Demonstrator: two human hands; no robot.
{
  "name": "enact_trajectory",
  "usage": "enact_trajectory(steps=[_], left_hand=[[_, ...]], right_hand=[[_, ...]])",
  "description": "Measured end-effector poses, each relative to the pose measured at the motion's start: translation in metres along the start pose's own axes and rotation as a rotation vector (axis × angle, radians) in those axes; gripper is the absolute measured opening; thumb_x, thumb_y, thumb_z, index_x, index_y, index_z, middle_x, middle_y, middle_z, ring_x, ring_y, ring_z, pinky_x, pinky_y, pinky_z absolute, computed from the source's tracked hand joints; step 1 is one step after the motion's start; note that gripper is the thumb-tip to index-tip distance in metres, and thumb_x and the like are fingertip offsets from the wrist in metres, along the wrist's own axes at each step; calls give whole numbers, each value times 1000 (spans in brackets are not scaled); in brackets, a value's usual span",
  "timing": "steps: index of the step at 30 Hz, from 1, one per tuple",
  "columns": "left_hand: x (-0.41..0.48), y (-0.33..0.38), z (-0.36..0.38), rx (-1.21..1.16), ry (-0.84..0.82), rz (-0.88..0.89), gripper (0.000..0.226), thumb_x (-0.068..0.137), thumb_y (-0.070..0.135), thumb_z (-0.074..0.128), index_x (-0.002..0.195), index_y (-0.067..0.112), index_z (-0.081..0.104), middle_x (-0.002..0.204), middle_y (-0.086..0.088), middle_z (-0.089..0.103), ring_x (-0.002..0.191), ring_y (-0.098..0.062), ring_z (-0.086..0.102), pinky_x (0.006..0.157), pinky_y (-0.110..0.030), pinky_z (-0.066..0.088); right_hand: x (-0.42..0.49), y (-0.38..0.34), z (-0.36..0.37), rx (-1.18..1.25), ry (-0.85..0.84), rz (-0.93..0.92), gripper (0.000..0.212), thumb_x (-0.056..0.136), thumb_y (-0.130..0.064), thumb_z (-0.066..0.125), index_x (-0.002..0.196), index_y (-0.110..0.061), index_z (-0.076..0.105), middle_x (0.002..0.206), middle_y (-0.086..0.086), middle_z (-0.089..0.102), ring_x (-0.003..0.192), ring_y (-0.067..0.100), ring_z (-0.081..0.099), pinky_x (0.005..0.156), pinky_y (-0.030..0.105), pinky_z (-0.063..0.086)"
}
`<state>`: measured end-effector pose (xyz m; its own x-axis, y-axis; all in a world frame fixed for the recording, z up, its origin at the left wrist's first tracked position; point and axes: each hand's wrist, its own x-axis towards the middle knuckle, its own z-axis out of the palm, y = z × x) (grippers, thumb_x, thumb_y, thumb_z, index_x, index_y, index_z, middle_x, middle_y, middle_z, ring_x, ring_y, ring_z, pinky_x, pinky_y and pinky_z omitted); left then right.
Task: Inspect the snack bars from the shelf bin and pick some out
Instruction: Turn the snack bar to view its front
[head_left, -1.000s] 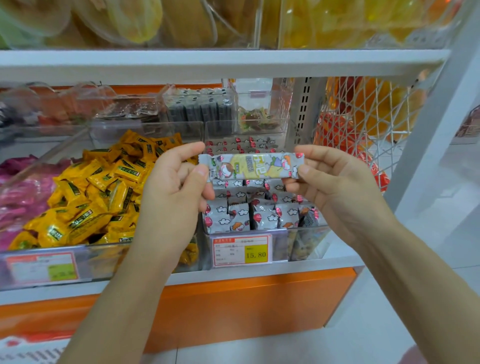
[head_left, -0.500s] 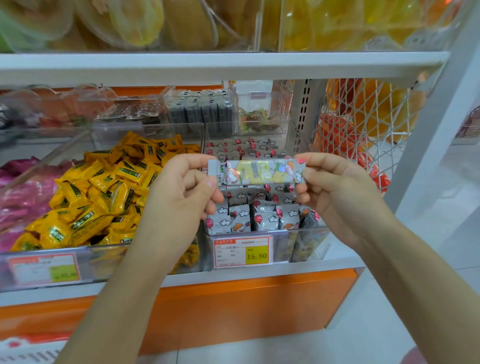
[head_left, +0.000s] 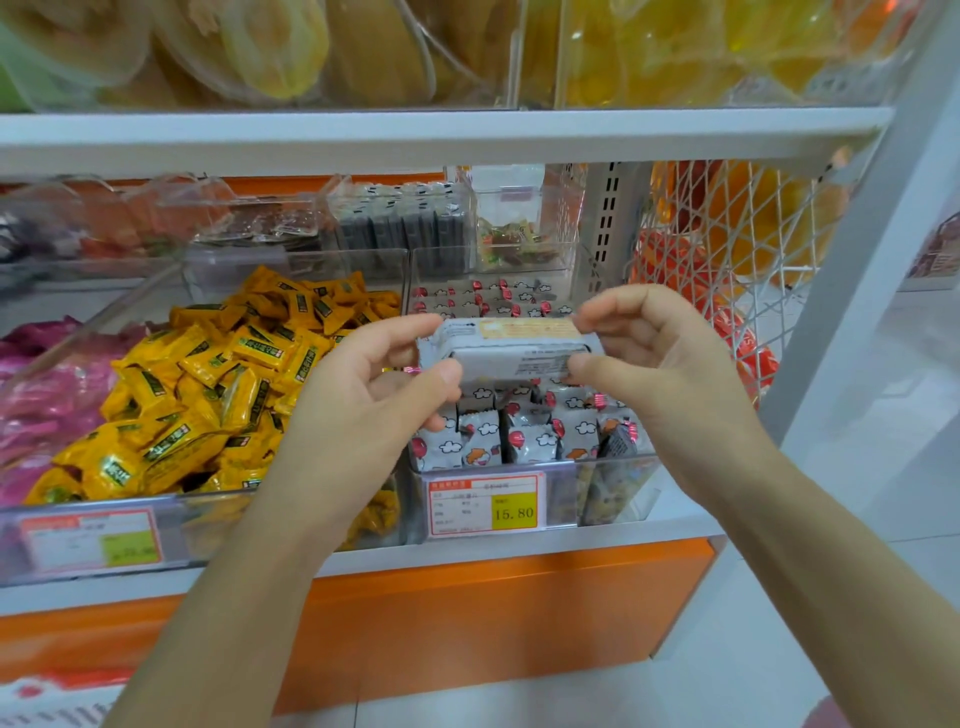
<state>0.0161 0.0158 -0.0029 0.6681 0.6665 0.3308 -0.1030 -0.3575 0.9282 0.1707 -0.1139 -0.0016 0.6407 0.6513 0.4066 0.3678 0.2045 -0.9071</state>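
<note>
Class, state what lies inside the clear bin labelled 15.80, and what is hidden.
Inside the clear bin, grey snack bars with cloud prints stand in rows. The held snack bar, left hand and right hand cover the middle rows; the bin's bottom is unseen.

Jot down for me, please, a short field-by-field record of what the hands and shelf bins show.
Held item: snack bar, seam and fine print facing the camera
Left hand: pinches the bar's left end
Right hand: pinches the bar's right end
Bin below: clear bin of grey cloud-print bars
Price tag: 15.80
Neighbouring bin: yellow packets
</note>
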Motion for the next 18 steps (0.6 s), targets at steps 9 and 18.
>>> enact_trajectory(steps=[9,18], left_hand=[[-2,2,1,70,22,57,25,78,17,68,95,32,58,74,6,71,68,-6,66,61,-29,57],[0,1,1,-89,10,47,19,87,13,60,99,27,65,82,12,64,70,-10,67,69,-26,54]], right_hand=[[-1,-2,5,-23,7,-29,13,82,-15,67,86,-26,71,80,-11,69,73,-1,63,64,11,48],[-2,0,10,-97,86,-41,18,86,-23,63,70,-18,67,63,-10,59,61,3,53,57,12,43]])
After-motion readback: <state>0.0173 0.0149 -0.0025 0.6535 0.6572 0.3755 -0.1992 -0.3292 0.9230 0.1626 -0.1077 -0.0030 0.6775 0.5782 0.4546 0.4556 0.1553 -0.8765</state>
